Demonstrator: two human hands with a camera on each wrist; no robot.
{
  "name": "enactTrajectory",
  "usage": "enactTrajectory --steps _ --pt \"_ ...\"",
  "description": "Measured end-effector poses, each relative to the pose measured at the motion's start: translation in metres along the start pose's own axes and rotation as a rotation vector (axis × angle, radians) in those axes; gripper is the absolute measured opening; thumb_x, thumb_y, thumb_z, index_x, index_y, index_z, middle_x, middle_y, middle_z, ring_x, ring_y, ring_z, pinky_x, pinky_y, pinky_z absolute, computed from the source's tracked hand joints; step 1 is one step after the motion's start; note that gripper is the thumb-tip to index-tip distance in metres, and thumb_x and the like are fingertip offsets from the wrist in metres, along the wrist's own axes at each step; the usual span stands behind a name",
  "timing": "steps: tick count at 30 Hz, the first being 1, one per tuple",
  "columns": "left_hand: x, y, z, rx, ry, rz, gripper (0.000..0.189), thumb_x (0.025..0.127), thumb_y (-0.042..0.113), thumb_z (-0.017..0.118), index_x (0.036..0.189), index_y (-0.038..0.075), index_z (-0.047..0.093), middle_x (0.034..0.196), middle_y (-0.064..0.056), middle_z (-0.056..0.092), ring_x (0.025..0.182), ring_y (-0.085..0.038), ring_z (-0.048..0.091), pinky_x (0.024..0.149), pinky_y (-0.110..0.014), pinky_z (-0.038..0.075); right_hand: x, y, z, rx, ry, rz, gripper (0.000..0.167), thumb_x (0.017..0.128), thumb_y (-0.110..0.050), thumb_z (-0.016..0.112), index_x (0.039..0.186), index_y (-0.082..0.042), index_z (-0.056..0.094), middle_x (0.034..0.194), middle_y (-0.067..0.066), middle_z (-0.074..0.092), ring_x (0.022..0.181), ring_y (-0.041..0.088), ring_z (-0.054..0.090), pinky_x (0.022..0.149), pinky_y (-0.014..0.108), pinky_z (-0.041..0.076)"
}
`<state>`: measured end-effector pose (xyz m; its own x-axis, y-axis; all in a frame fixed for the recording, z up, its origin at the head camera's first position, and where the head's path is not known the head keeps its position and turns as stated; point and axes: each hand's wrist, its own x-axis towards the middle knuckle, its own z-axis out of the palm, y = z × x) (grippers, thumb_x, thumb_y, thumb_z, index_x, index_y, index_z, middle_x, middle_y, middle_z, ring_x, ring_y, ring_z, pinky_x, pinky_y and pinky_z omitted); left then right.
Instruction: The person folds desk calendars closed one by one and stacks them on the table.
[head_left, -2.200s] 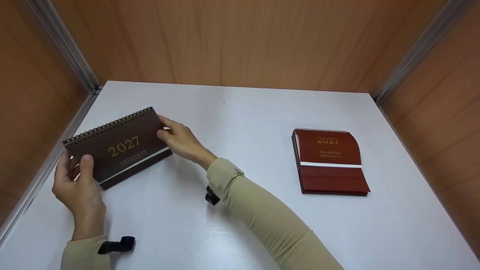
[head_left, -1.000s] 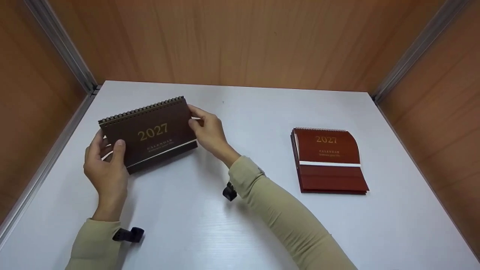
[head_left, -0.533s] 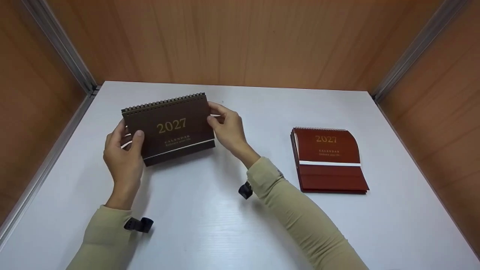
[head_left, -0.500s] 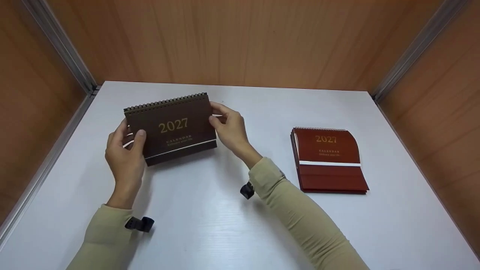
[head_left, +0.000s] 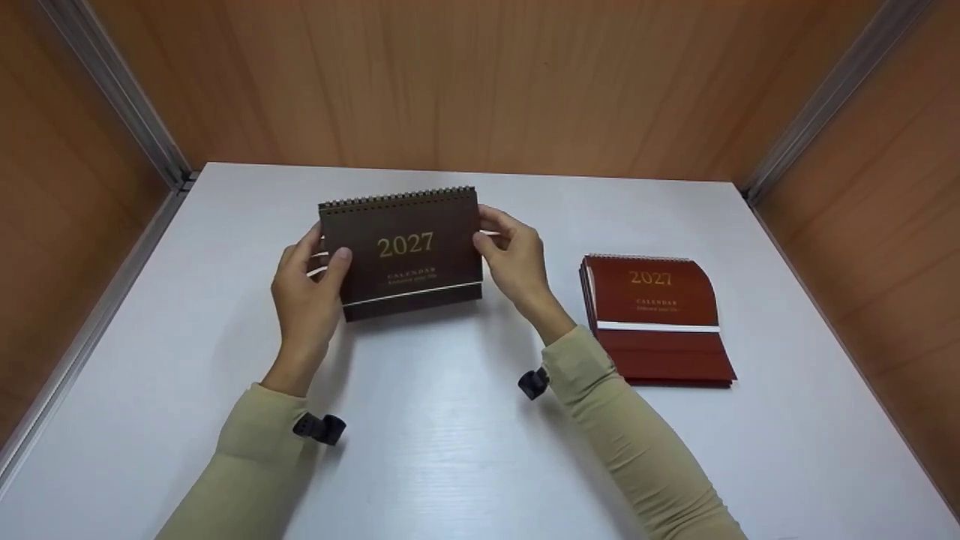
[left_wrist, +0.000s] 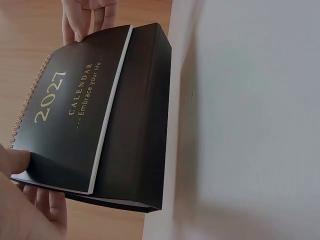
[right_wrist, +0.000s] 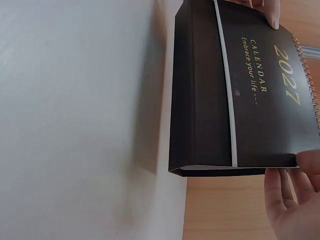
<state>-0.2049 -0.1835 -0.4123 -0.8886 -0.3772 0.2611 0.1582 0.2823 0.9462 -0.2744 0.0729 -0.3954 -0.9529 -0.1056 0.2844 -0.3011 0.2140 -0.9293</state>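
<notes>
Both hands hold a dark brown 2027 desk calendar [head_left: 409,251] by its two short sides, its spiral binding along the top edge. My left hand [head_left: 307,296] grips the left side, thumb on the cover and fingers behind. At the right side my right hand [head_left: 517,259] pinches the edge, thumb in front. In both wrist views the calendar's folded base [left_wrist: 135,120] shows below the pages, and a shadow falls on the white surface under it. A red 2027 desk calendar [head_left: 656,322] stands to the right, near the right forearm.
A white table [head_left: 420,465] spreads beneath everything. Wooden panels [head_left: 480,82] close in the back and both sides, with metal profiles [head_left: 120,90] at the corners. Black wrist cameras [head_left: 321,429] stick out from the sleeves. The right sleeve [head_left: 637,442] overlaps the red calendar's lower left corner.
Both hands have carried the brown calendar from the left side of the table rightward to the middle, and its tilt has lessened. The red calendar has stayed in place.
</notes>
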Motion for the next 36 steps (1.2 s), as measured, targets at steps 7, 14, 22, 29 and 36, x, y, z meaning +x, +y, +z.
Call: enactTrajectory --steps 7,14,22,29,36 --pt "0.003 0.004 0.022 0.000 -0.076 -0.008 0.053 0.108 0.020 0.064 0.158 0.010 0.051 0.134 -0.009 0.059 0.120 -0.019 0.057 0.107 -0.033 0.050 -0.004 0.003 -0.029 -0.053 0.028 -0.017 0.037 0.101 0.003 0.066 0.138 -0.004 0.069 0.120 0.010 0.076 0.103 0.022 0.074 0.092 0.031 0.061" --pt "0.006 0.009 0.040 0.003 -0.136 -0.028 0.054 0.107 0.020 0.066 0.158 0.010 0.051 0.135 -0.009 0.060 0.121 -0.020 0.059 0.107 -0.032 0.051 -0.008 0.007 -0.050 -0.040 0.059 0.029 0.038 0.100 0.005 0.066 0.137 -0.004 0.069 0.119 0.013 0.075 0.100 0.023 0.073 0.087 0.028 0.061" --pt "0.008 0.014 0.055 -0.025 -0.189 -0.082 0.053 0.106 0.020 0.067 0.157 0.012 0.053 0.137 -0.009 0.061 0.122 -0.021 0.059 0.105 -0.033 0.053 -0.012 0.009 -0.067 -0.050 0.078 0.066 0.037 0.099 0.005 0.066 0.136 -0.002 0.069 0.119 0.016 0.074 0.099 0.024 0.072 0.086 0.027 0.062" --pt "0.008 0.015 0.061 -0.043 -0.231 -0.126 0.053 0.106 0.021 0.067 0.157 0.013 0.053 0.141 -0.009 0.061 0.126 -0.022 0.057 0.106 -0.037 0.051 -0.015 0.010 -0.077 -0.078 0.075 0.088 0.037 0.099 0.005 0.066 0.135 -0.001 0.068 0.117 0.017 0.074 0.097 0.025 0.073 0.083 0.025 0.062" --pt "0.008 0.013 0.065 -0.083 -0.261 -0.143 0.053 0.105 0.019 0.068 0.156 0.011 0.054 0.139 -0.010 0.062 0.122 -0.023 0.059 0.105 -0.036 0.050 -0.016 0.012 -0.082 -0.082 0.056 0.085 0.037 0.098 0.005 0.066 0.135 0.000 0.068 0.115 0.018 0.074 0.093 0.025 0.073 0.081 0.026 0.062"
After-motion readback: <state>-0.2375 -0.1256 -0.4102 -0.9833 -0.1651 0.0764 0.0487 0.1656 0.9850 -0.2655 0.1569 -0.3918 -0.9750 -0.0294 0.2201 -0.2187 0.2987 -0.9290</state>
